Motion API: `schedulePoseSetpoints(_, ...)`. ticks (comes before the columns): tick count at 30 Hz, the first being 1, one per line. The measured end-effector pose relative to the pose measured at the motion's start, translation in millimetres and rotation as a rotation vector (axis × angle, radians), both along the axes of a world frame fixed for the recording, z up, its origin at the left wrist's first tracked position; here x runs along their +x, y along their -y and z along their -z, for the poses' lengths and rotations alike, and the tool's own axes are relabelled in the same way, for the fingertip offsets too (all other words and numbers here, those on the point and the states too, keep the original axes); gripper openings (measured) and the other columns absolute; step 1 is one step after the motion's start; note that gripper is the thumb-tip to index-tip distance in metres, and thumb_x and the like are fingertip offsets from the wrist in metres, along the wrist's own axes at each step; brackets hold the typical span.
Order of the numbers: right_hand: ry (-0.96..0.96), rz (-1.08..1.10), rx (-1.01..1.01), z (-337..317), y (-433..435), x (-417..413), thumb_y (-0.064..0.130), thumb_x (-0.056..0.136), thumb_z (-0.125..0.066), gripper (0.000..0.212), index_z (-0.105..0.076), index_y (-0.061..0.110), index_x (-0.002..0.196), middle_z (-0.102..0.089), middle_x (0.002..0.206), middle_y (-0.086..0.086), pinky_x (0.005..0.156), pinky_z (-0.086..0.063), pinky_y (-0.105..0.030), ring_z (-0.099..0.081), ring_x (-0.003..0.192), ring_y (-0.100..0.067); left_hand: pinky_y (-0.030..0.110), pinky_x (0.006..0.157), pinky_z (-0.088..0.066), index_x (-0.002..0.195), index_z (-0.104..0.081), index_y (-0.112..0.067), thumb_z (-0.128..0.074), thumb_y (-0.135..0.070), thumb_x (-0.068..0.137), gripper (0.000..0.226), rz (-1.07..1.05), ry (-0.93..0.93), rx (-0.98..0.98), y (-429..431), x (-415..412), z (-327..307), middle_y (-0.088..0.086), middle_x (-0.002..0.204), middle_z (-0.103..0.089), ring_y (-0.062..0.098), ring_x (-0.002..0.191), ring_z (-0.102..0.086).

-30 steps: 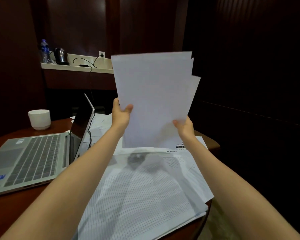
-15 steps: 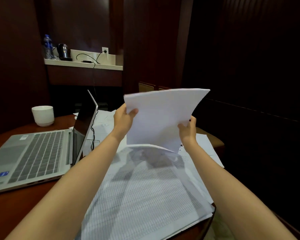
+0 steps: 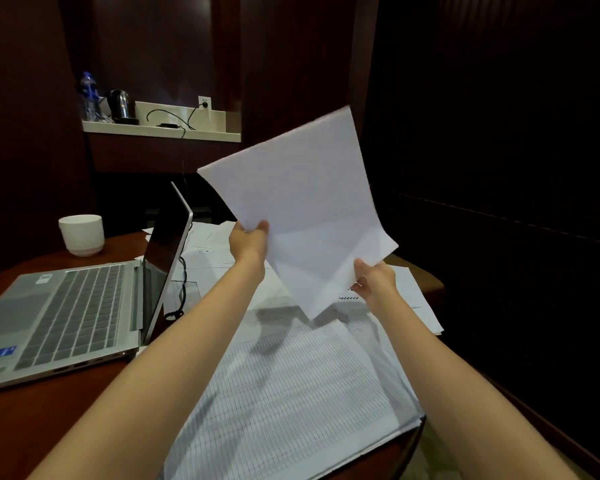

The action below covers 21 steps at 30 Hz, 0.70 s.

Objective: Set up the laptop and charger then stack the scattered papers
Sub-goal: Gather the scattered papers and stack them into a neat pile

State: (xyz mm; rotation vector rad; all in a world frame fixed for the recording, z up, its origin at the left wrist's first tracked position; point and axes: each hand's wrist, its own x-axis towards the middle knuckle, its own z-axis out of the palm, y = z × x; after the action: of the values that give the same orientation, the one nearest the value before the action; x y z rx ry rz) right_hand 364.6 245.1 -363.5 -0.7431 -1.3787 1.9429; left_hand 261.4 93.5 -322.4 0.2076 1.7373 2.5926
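Currently my left hand [image 3: 248,242] pinches the left edge of a tilted sheaf of blank sheets [image 3: 302,216] at frame centre, and my right hand [image 3: 374,280] grips its lower right edge, fingers [image 3: 262,226] of both closed on the paper, so the sheaf is held clear above the bench [image 3: 32,420]. Below it, gridded papers [image 3: 291,393] lie spread and overlapping across the lower centre. Laptop [image 3: 66,317] sits open at left, a black cable [image 3: 182,289] just beside its screen, a white cup [image 3: 81,233] behind it.
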Motion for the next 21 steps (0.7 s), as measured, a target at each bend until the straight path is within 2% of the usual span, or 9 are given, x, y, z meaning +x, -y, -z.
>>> schedulePoseSetpoints(2, 0.013, 0.054, 0.032, -1, 0, 3, 0.001, 0.094, -0.050, 0.032, -0.050, 0.002, 0.127, -0.059, 0.121, -0.015, 0.081, -0.050, -0.036, -0.058, 0.098, -0.026, 0.029, 0.093, -0.042, 0.134, -0.038, -0.009, -0.052, -0.002, 0.089, 0.047, -0.067, -0.029, -0.163, 0, 3, -1, 0.008, 0.130, -0.052, 0.028, 0.117, -0.053)
schedulePoseSetpoints(4, 0.032, 0.077, 0.052, -2, -3, 7, 0.000, 0.094, -0.049, 0.032, -0.051, 0.001, 0.126, -0.058, 0.126, -0.015, 0.081, -0.050, -0.035, -0.058, 0.105, -0.029, 0.032, 0.089, -0.042, 0.143, -0.022, -0.012, -0.049, 0.005, 0.086, 0.066, -0.136, -0.088, -0.324, 7, 10, -2, 0.011, 0.139, -0.038, 0.031, 0.118, -0.049)
schedulePoseSetpoints(7, 0.057, 0.044, 0.078, -3, -11, 16, -0.002, 0.094, -0.049, 0.032, -0.051, -0.002, 0.125, -0.057, 0.128, -0.017, 0.083, -0.049, -0.036, -0.058, 0.106, -0.030, 0.037, 0.094, -0.040, 0.146, -0.013, -0.020, -0.054, 0.013, 0.076, 0.088, -0.310, -0.389, -0.590, 19, 16, -3, 0.014, 0.148, -0.016, 0.032, 0.117, -0.044)
schedulePoseSetpoints(10, 0.099, 0.008, 0.110, -4, -19, 24, -0.003, 0.094, -0.048, 0.033, -0.050, -0.004, 0.126, -0.056, 0.128, -0.017, 0.086, -0.049, -0.037, -0.057, 0.113, -0.032, 0.037, 0.106, -0.027, 0.147, -0.017, -0.023, -0.054, 0.017, 0.073, 0.092, -0.397, -0.709, -0.765, 22, 20, -7, 0.015, 0.153, -0.005, 0.031, 0.132, -0.030)
schedulePoseSetpoints(14, 0.215, -0.105, 0.197, -1, -27, 34, 0.000, 0.094, -0.051, 0.033, -0.051, -0.003, 0.126, -0.060, 0.117, -0.014, 0.066, -0.051, -0.029, -0.059, 0.090, -0.024, 0.039, 0.112, -0.016, 0.144, -0.026, -0.025, -0.052, 0.005, 0.083, 0.073, -0.293, -0.923, -1.025, 17, 24, -13, 0.014, 0.152, -0.015, 0.030, 0.141, -0.016)
schedulePoseSetpoints(15, 0.256, -0.140, 0.233, -1, -28, 37, 0.002, 0.094, -0.051, 0.032, -0.052, -0.002, 0.125, -0.060, 0.115, -0.013, 0.068, -0.050, -0.030, -0.059, 0.091, -0.025, 0.040, 0.113, -0.015, 0.143, -0.030, -0.026, -0.050, 0.000, 0.087, 0.065, -0.237, -0.969, -1.108, 15, 23, -13, 0.013, 0.152, -0.018, 0.029, 0.141, -0.015)
schedulePoseSetpoints(17, 0.336, -0.191, 0.302, 0, -30, 41, 0.006, 0.093, -0.053, 0.029, -0.054, -0.003, 0.121, -0.061, 0.116, -0.013, 0.078, -0.050, -0.035, -0.059, 0.096, -0.028, 0.041, 0.114, -0.013, 0.142, -0.032, -0.028, -0.045, -0.010, 0.094, 0.052, -0.139, -1.087, -1.310, 11, 22, -11, 0.010, 0.152, -0.021, 0.028, 0.142, -0.013)
schedulePoseSetpoints(19, 0.431, -0.237, 0.393, -2, -31, 45, 0.012, 0.093, -0.056, 0.031, -0.056, -0.004, 0.120, -0.061, 0.119, -0.016, 0.090, -0.050, -0.040, -0.060, 0.101, -0.031, 0.044, 0.115, -0.011, 0.145, -0.026, -0.028, -0.040, -0.017, 0.098, 0.050, -0.082, -1.177, -1.471, 6, 23, -5, 0.007, 0.151, -0.025, 0.027, 0.142, -0.016)
schedulePoseSetpoints(21, 0.509, -0.290, 0.478, -2, -32, 48, 0.020, 0.092, -0.057, 0.034, -0.058, -0.001, 0.118, -0.062, 0.119, -0.017, 0.099, -0.045, -0.044, -0.060, 0.106, -0.034, 0.044, 0.113, -0.018, 0.145, -0.024, -0.027, -0.039, -0.021, 0.099, 0.049, 0.051, -1.101, -1.500, 3, 26, -1, 0.007, 0.145, -0.038, 0.027, 0.137, -0.030)
